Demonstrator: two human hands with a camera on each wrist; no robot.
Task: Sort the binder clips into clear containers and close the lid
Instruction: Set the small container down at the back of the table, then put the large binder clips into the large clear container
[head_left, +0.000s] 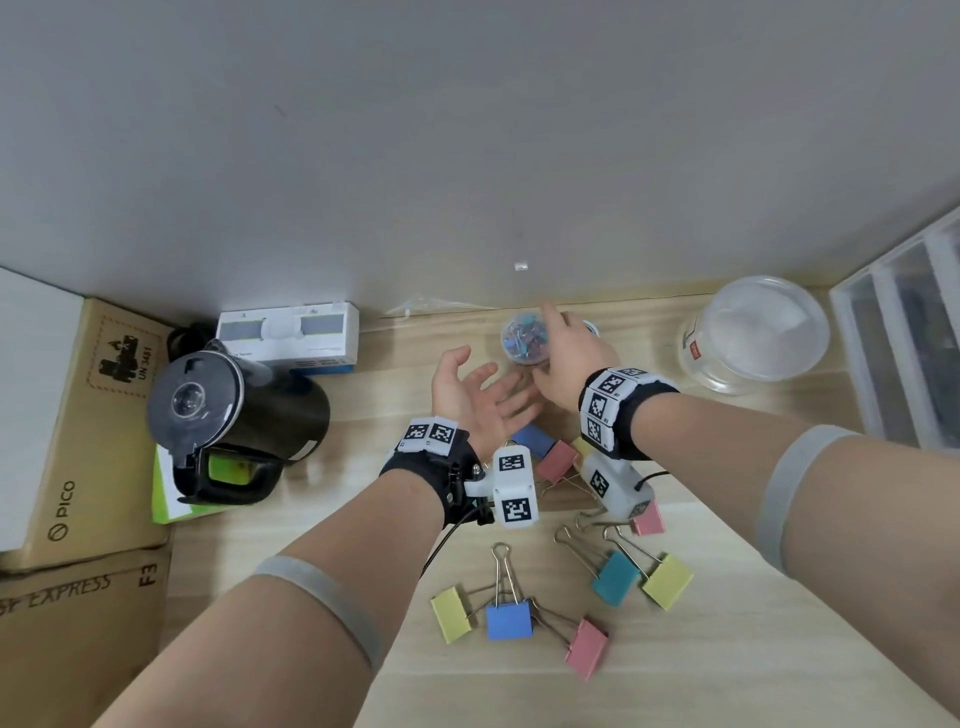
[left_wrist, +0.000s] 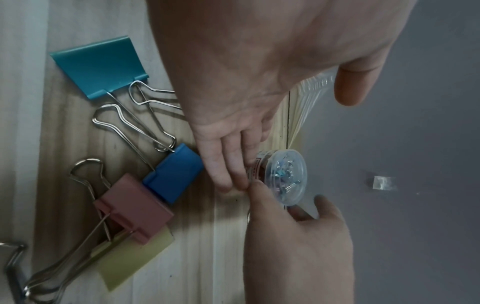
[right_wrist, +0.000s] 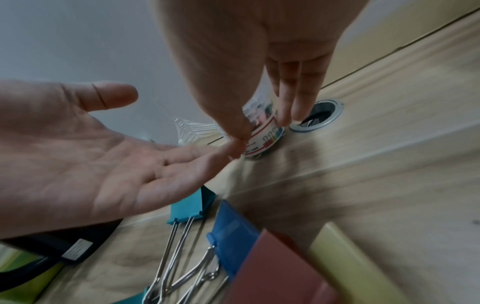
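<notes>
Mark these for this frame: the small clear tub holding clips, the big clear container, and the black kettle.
small clear tub (head_left: 522, 340), head view, on its clear lid.
big clear container (head_left: 763, 332), head view, on its frosted top.
black kettle (head_left: 195, 397), head view, on its lid.

Desk (head_left: 727, 649): pale wood grain. Wall (head_left: 467, 130): plain grey. Kettle (head_left: 244, 415): black. Boxes (head_left: 93, 415): brown card, black print. Clips: yellow (head_left: 451, 614), blue (head_left: 509, 618), pink (head_left: 587, 648), teal (head_left: 616, 578), yellow (head_left: 667, 580); wire handles silver. Small tub (head_left: 522, 340): clear, mixed blue and pink inside; label white with red edging. Wristbands (head_left: 615, 410): black, white tags with black square codes.
</notes>
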